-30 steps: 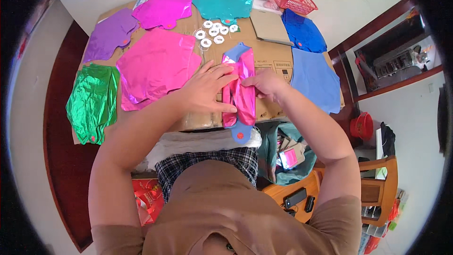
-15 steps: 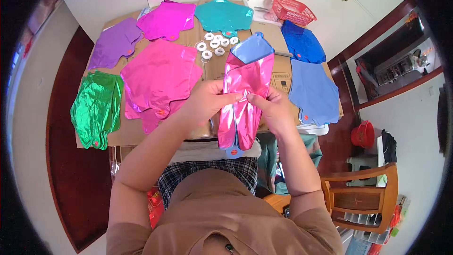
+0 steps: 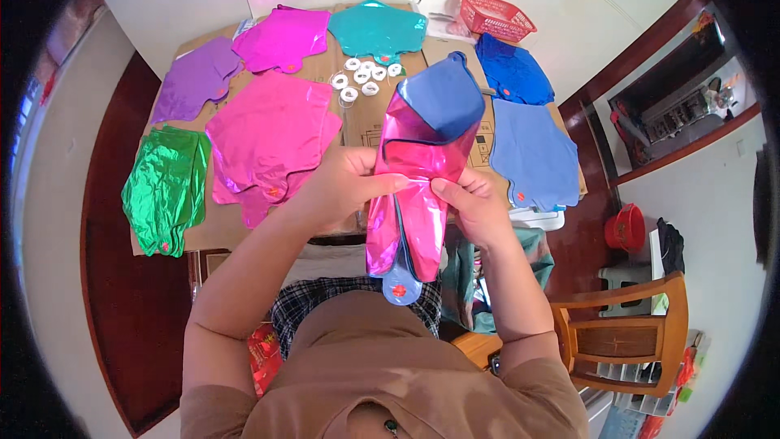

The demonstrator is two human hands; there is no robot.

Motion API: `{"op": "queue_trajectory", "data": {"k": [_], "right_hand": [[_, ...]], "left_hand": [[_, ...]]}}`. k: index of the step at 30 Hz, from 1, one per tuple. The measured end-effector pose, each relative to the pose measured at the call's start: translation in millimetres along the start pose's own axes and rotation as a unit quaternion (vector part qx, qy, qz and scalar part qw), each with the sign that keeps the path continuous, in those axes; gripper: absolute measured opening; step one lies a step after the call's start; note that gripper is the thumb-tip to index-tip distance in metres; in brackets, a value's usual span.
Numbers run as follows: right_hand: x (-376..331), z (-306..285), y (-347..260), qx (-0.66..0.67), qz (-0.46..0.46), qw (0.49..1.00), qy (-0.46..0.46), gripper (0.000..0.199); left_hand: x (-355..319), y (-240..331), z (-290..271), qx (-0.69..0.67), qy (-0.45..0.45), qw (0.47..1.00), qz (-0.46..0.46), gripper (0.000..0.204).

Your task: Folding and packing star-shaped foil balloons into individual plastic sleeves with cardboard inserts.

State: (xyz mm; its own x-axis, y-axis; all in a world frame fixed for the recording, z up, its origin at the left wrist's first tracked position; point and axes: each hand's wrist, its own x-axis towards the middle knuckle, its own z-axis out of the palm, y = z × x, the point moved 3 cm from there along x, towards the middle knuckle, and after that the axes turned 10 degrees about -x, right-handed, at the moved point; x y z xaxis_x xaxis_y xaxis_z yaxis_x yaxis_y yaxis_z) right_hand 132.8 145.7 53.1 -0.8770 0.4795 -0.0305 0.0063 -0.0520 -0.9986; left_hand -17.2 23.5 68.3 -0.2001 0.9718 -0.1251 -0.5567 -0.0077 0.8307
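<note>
A flat foil balloon (image 3: 424,161), pink on one side and blue on the other, is held up in front of me with its long sides folded inward. Its blue far end stands raised, and the round blue tab with a red mark hangs at the near end. My left hand (image 3: 345,189) pinches the left fold at the middle between thumb and fingers. On the opposite edge, my right hand (image 3: 478,205) grips the foil the same way, both thumbs lying on top close together. The fingers behind the foil are partly hidden.
Cardboard (image 3: 349,134) covers the table. Around it lie stacks of flat foil: green (image 3: 165,187), purple (image 3: 195,81), pink (image 3: 268,134), magenta (image 3: 280,39), teal (image 3: 378,28), dark blue (image 3: 513,69), light blue (image 3: 532,150). White ribbon rolls (image 3: 362,76) and a red basket (image 3: 496,16) sit farther back.
The balloon has tilted and come nearer, its far blue end opening wider and its near tab dropping lower. Both hands keep their grip at the middle.
</note>
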Motion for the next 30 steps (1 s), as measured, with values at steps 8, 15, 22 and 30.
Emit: {"op": "queue_trajectory", "data": {"k": [8, 15, 22, 30], "right_hand": [[-10, -6, -6, 0.011, -0.051, 0.998, -0.019, 0.012], [-19, 2, -36, -0.046, -0.156, 0.986, -0.039, 0.027], [-14, -10, -55, -0.133, -0.22, 0.965, -0.053, 0.035], [-10, -20, -52, -0.269, -0.225, 0.936, -0.018, 0.038]], "left_hand": [[-1, -5, -5, 0.108, 0.002, 0.994, 0.024, 0.016], [-17, 12, 19, -0.039, -0.08, 0.993, 0.077, 0.019], [-16, 11, 12, -0.206, -0.079, 0.97, -0.103, 0.034], [-24, -8, 23, -0.06, -0.051, 0.985, -0.155, 0.03]]}}
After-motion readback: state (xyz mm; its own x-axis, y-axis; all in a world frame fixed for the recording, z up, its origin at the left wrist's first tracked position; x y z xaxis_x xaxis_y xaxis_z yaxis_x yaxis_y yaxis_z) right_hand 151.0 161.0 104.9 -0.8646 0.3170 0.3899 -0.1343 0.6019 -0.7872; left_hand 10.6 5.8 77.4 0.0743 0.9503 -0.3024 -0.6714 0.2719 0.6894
